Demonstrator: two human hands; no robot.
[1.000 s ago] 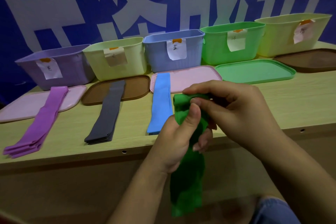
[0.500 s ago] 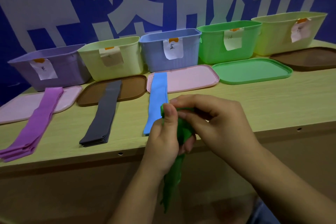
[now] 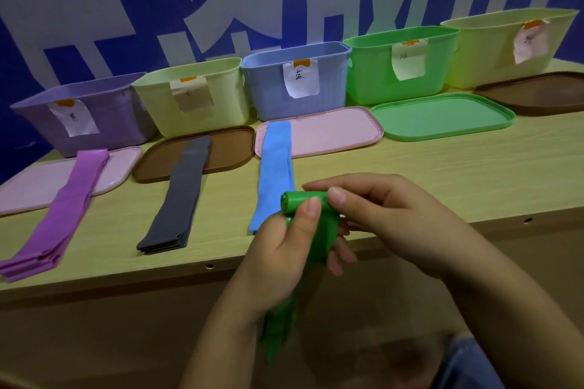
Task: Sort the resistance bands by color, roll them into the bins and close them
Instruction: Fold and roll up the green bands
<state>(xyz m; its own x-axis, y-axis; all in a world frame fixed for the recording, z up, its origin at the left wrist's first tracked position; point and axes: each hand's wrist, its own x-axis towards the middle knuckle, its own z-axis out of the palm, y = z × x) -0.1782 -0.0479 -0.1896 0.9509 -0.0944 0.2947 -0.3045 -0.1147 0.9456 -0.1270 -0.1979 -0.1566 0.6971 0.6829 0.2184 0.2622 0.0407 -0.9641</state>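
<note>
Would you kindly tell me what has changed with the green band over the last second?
Both hands, left and right, kept hold of the green band and rolled it further: the roll at the top is tighter and thicker, and the loose tail hanging below the table edge is shorter. The purple, grey and blue bands, bins and lids stayed put.

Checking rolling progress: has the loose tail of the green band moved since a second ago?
Yes. The green band has been wound up: its roll is thicker and its tail hangs shorter below the table edge.

wooden table, blue wall with white lettering
</note>
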